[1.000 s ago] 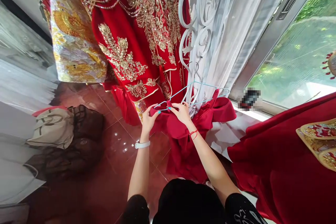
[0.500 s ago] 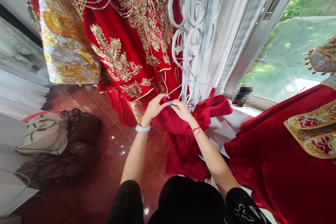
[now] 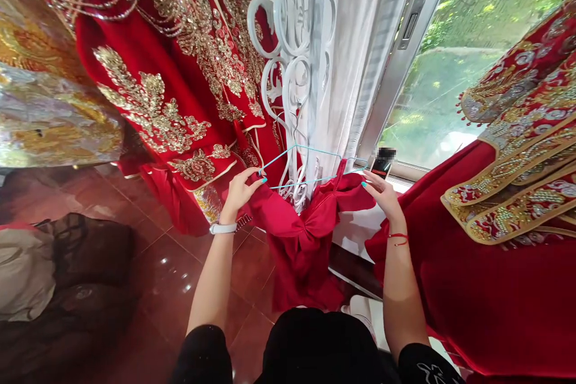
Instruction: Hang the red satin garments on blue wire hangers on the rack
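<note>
Red dress (image 3: 306,237), smooth gathered folds, thin blue hanger (image 3: 317,151), left hand (image 3: 240,192) pinching fabric, right hand (image 3: 383,195), grip unclear

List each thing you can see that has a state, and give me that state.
Left hand: pinching at one end of the hanger
Right hand: at the hanger's other end; grip unclear
Hanger: carrying the red dress; hook's support unclear
Red dress: hanging, partly folded
Embroidered red jacket: hanging
White curtain: hanging in folds
Dark bag: resting on the floor
</note>
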The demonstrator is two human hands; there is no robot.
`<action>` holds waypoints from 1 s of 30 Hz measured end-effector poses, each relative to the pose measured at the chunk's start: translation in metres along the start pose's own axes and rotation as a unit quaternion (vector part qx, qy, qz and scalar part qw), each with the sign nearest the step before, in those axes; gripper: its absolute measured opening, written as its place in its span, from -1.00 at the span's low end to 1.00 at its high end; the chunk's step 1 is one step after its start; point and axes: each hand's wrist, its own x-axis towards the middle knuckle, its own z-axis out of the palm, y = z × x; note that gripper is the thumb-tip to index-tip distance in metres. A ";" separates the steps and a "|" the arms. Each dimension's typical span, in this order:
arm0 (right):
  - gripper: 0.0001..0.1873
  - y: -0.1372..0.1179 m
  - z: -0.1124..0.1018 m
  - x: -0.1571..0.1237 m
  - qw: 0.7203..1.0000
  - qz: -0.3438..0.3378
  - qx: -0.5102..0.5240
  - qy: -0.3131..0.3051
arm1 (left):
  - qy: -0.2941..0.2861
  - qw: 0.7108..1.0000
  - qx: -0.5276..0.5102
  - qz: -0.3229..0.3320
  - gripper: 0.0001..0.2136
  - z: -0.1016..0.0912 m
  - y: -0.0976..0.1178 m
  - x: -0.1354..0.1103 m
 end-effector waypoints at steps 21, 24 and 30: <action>-0.72 -0.043 -0.001 0.052 0.966 -0.127 -0.087 0.206 | -0.041 0.998 -0.051 -0.020 -0.65 -0.001 -0.011 0.016; -0.73 -0.054 0.000 0.050 0.969 -0.141 -0.114 0.168 | -0.006 1.000 -0.004 0.011 -0.68 0.008 -0.003 0.012; -0.73 -0.055 0.001 0.039 0.975 -0.127 -0.112 0.142 | 0.198 0.970 0.110 0.092 -0.76 0.082 0.054 -0.024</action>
